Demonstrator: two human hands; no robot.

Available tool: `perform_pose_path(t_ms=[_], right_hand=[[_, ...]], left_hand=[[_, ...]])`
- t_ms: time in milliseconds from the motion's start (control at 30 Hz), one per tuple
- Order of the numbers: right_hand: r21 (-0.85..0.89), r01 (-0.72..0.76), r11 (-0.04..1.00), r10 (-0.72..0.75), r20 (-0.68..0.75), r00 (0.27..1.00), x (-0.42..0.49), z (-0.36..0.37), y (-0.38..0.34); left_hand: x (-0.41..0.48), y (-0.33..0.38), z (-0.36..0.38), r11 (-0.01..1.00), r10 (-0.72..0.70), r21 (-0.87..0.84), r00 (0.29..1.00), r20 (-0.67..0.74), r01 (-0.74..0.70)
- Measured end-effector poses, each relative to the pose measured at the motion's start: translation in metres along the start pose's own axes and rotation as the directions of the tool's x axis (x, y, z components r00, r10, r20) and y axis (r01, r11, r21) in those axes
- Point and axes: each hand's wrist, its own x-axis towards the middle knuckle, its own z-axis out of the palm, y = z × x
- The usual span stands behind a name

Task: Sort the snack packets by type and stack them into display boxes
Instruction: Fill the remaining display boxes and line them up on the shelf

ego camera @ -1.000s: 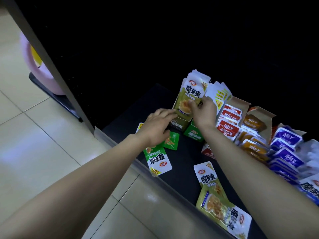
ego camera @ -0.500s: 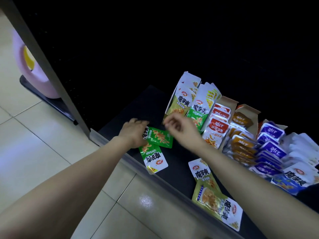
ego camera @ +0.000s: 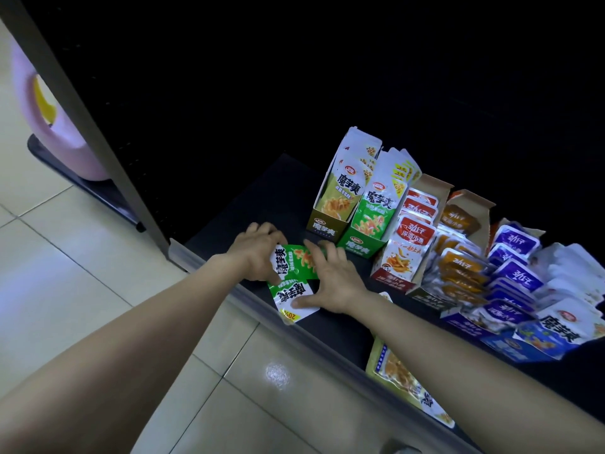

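My left hand grips a green snack packet just above the black shelf, near its front edge. My right hand lies over the packet's right end with straight fingers. Its thumb presses a second green packet lying flat underneath. Behind them stand an olive display box and a green display box, both holding upright packets. A loose olive packet lies at the shelf's front edge, partly hidden by my right forearm.
To the right stand a red box, an orange-brown box and purple packets, tightly packed. Blue and white packets lie at the far right. A grey shelf post and a pink object are left, over tiled floor.
My right hand left the olive box and came down onto the loose green packets. My left hand took hold of the upper green packet and lifted its edge.
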Motion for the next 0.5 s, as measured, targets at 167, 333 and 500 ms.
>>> perform_pose_path(t_ms=[167, 333, 500], right_hand=[[-0.001, 0.002, 1.000, -0.002, 0.023, 1.000, 0.013, -0.015, 0.003], [-0.055, 0.034, 0.998, -0.032, 0.029, 0.999, 0.008, -0.018, 0.014], [0.011, 0.035, 0.999, -0.035, 0.042, 0.998, -0.002, -0.016, 0.021]], left_hand=[[0.002, 0.000, 0.001, 0.990, 0.095, 0.099, 0.995, 0.044, -0.099], [0.003, 0.011, 0.002, 0.972, 0.114, 0.203, 0.992, 0.051, -0.122], [0.007, 0.019, 0.006, 0.976, 0.082, 0.197, 0.995, 0.063, -0.093]])
